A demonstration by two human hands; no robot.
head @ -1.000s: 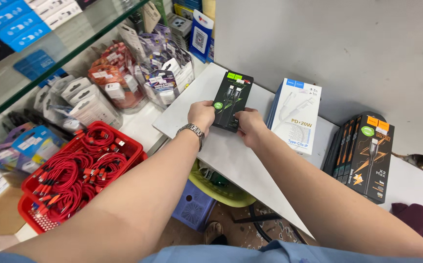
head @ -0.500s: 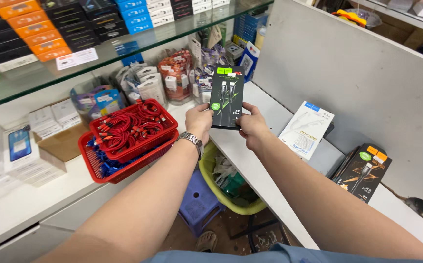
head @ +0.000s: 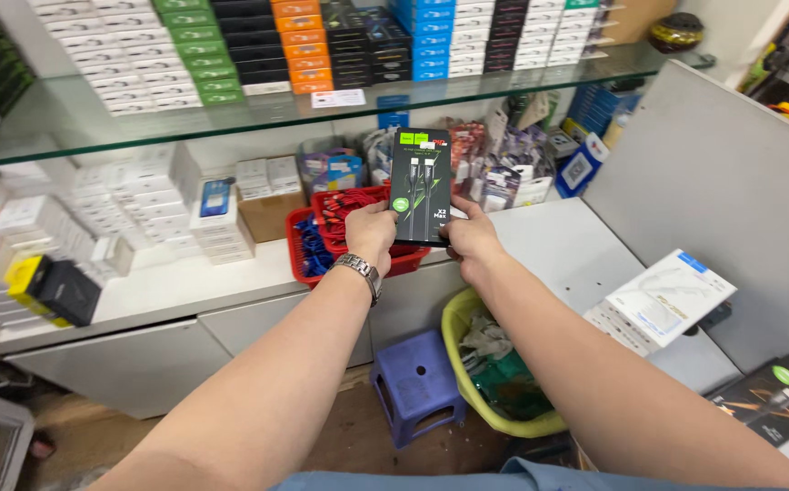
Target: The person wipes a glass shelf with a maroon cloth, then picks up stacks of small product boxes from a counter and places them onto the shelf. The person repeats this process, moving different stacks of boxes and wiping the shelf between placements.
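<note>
I hold a flat black and green cable package point(head: 420, 182) upright in front of me with both hands. My left hand point(head: 371, 233), with a metal watch on its wrist, grips the package's lower left edge. The lower right corner is pinched by my right hand point(head: 470, 241). Behind the package sits a red basket point(head: 344, 223) full of red cables on a white counter point(head: 185, 282).
A glass shelf point(head: 231, 114) above carries rows of coloured boxes. White boxes stack at the left of the counter. A purple stool point(head: 417, 382) and a yellow bin point(head: 494, 382) stand on the floor. White packages point(head: 663, 300) and black packages point(head: 776, 395) lie on the grey table at right.
I have lifted the package off the grey table and swung it left, toward the shelves and the red basket. Both hands have kept their grip on it.
</note>
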